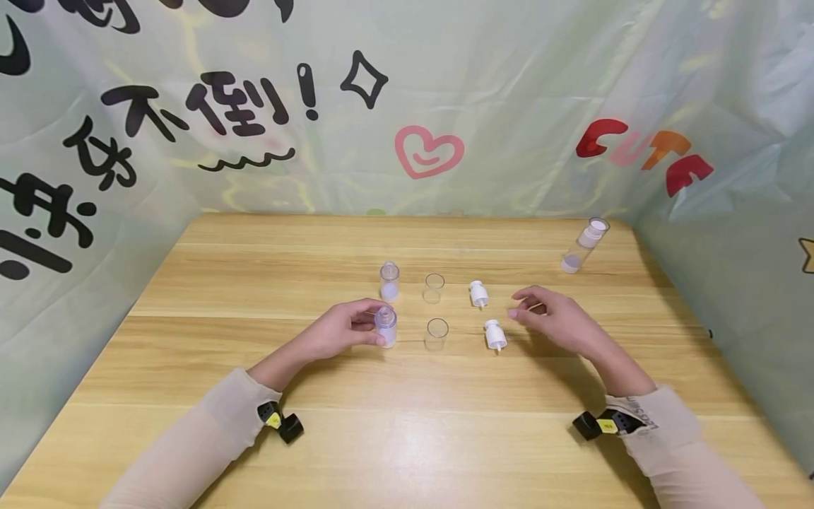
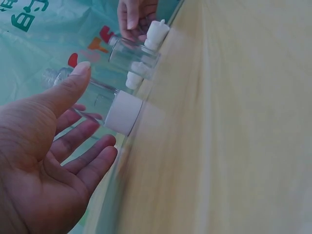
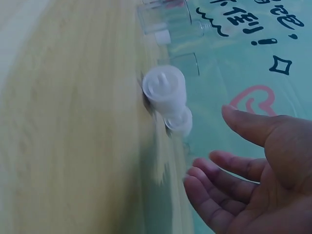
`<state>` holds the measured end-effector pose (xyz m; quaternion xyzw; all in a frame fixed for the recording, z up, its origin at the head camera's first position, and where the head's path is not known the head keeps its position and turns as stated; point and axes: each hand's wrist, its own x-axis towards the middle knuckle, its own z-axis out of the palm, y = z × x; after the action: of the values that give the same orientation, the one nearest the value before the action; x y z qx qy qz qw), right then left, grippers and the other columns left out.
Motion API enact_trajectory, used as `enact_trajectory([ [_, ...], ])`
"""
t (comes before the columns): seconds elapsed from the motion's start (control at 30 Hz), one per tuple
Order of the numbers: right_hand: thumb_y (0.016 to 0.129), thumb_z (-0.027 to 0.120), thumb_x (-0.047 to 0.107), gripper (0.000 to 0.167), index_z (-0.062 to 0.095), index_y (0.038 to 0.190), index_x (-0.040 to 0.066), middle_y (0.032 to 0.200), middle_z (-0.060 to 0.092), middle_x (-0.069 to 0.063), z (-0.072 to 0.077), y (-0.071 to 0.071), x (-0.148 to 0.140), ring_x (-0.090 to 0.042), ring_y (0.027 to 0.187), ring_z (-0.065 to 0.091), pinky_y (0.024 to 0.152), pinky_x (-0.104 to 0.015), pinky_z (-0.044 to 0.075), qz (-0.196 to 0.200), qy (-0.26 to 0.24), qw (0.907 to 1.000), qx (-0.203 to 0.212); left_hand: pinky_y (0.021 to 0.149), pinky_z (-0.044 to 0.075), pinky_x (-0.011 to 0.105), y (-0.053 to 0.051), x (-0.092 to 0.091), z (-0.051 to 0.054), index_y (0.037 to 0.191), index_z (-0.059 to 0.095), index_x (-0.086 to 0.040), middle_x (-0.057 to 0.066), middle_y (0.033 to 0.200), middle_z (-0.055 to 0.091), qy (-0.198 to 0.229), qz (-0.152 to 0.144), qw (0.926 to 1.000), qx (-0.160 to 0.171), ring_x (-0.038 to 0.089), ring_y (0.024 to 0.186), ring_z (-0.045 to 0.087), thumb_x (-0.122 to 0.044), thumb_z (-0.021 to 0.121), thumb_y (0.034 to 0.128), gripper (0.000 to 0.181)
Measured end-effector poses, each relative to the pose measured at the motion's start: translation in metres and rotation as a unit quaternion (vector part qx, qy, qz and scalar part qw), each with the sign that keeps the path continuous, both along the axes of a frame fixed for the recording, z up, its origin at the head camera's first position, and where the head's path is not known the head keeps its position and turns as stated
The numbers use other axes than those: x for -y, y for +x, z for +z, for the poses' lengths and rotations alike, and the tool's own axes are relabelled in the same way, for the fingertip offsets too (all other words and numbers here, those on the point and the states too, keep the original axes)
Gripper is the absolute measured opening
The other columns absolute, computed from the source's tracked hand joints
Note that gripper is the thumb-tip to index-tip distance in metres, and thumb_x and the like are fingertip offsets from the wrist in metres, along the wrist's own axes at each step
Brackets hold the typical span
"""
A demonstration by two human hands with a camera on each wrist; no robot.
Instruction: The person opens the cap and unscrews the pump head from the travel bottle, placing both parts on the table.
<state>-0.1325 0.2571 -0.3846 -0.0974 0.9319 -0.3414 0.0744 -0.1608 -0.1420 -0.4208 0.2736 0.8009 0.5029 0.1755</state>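
My left hand (image 1: 337,329) holds a small clear bottle (image 1: 386,328) upright at the table, thumb on the near side and fingers behind it. In the left wrist view the thumb of the left hand (image 2: 58,141) lies against the bottle (image 2: 119,111), which has a white base; the other fingers are spread loosely. A second bottle (image 1: 390,283) stands just behind. My right hand (image 1: 556,318) hovers, fingers loosely bent and holding nothing, right of two white pump heads (image 1: 495,335) (image 1: 479,294). In the right wrist view, the right hand (image 3: 253,170) is apart from the nearer pump head (image 3: 165,90).
Two clear caps (image 1: 436,335) (image 1: 433,289) stand between the bottles and pump heads. An assembled bottle (image 1: 584,247) stands at the back right of the wooden table (image 1: 407,438). A printed sheet (image 1: 496,85) hangs behind and at the sides.
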Motion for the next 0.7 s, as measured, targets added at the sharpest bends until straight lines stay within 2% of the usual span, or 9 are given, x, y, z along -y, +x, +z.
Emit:
enact_trajectory([
  [0.2,0.098,0.061,0.038,0.054,0.052,0.133,-0.002,0.118,0.062,-0.021,0.009,-0.004,-0.011,-0.038,0.11,0.058,0.091,-0.054,0.047,-0.04,-0.003,0.9985,-0.038,0.099,0.049,0.038,0.0,-0.001,0.0,0.133,0.057,-0.009,0.009,0.123,0.064,-0.001,-0.002,1.0,-0.006,0.029,0.115,0.06,-0.022,0.079,0.0835,0.056],
  [0.37,0.099,0.058,0.04,0.056,0.052,0.133,-0.004,0.121,0.06,-0.024,0.011,-0.008,-0.023,-0.042,0.112,0.056,0.09,-0.056,0.047,-0.075,-0.014,0.9943,-0.075,0.1,0.048,0.041,0.003,-0.002,0.004,0.134,0.055,-0.005,0.012,0.124,0.063,0.001,-0.001,1.0,-0.004,0.032,0.116,0.06,-0.016,0.077,0.0853,0.055],
  [0.5,0.1,0.056,0.039,0.054,0.051,0.133,-0.003,0.126,0.057,-0.026,0.012,-0.01,-0.031,-0.046,0.115,0.053,0.09,-0.06,0.046,-0.101,-0.029,0.9896,-0.098,0.099,0.048,0.041,0.002,-0.002,0.003,0.133,0.056,-0.005,0.012,0.123,0.064,0.002,-0.001,1.0,-0.007,0.03,0.115,0.06,-0.015,0.076,0.0855,0.053],
  [0.53,0.1,0.056,0.039,0.053,0.05,0.133,-0.003,0.127,0.056,-0.027,0.012,-0.011,-0.034,-0.046,0.116,0.053,0.091,-0.06,0.046,-0.108,-0.035,0.9883,-0.101,0.099,0.049,0.039,0.0,-0.002,0.001,0.133,0.056,-0.007,0.01,0.123,0.064,0.005,-0.002,1.0,-0.008,0.029,0.114,0.061,-0.017,0.077,0.0852,0.053],
  [0.6,0.1,0.057,0.037,0.054,0.049,0.135,-0.003,0.128,0.055,-0.027,0.012,-0.013,-0.038,-0.045,0.117,0.053,0.092,-0.058,0.046,-0.123,-0.047,0.985,-0.111,0.099,0.049,0.038,0.0,-0.001,0.0,0.133,0.057,-0.007,0.01,0.123,0.064,0.009,-0.003,0.9999,-0.009,0.028,0.114,0.061,-0.019,0.077,0.0846,0.054],
  [0.7,0.099,0.059,0.037,0.055,0.049,0.136,-0.002,0.129,0.055,-0.025,0.01,-0.016,-0.045,-0.039,0.116,0.053,0.094,-0.043,0.048,-0.15,-0.059,0.979,-0.124,0.1,0.048,0.038,0.001,0.0,0.001,0.134,0.055,-0.008,0.01,0.125,0.063,0.016,-0.002,0.9999,0.001,0.03,0.116,0.059,-0.019,0.078,0.0835,0.057],
])
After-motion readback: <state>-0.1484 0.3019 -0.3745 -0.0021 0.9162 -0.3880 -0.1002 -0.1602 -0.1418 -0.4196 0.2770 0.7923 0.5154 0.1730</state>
